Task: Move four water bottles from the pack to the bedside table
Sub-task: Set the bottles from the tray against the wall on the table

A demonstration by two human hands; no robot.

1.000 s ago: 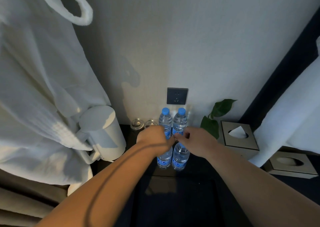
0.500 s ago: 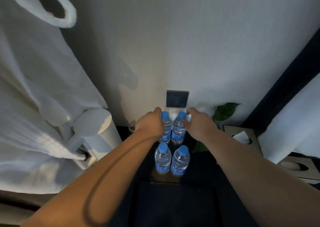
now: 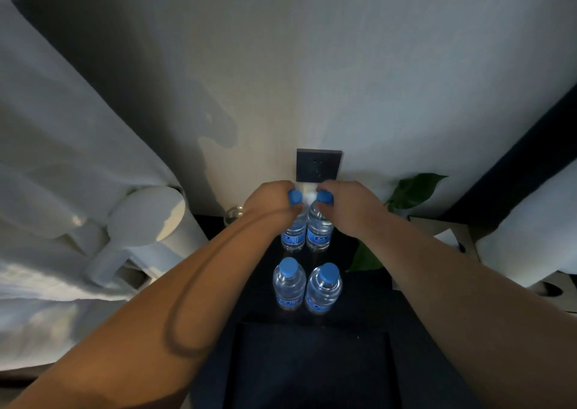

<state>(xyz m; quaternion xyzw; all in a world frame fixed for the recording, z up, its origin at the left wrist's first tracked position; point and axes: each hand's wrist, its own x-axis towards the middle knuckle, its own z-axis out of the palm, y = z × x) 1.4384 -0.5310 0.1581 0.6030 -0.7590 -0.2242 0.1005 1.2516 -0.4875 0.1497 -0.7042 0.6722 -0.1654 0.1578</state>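
Several clear water bottles with blue caps stand upright in two rows on the dark bedside table [image 3: 368, 299]. My left hand [image 3: 268, 204] wraps the neck of the back left bottle [image 3: 293, 235]. My right hand [image 3: 349, 204] wraps the neck of the back right bottle [image 3: 318, 235]. Both caps poke out between my fingers. The front left bottle [image 3: 288, 283] and the front right bottle [image 3: 323, 288] stand free, close together, nearer to me. The pack is out of view.
A white kettle [image 3: 150, 230] stands at the left beside a hanging white robe [image 3: 62, 158]. A black wall socket [image 3: 318, 165] sits just behind the bottles. Green plant leaves [image 3: 412, 190], tissue boxes [image 3: 449, 237] and a glass [image 3: 233, 215] flank them.
My hands left the front pair of bottles, reached back and closed on the necks of the rear pair. The view has moved closer to the table.
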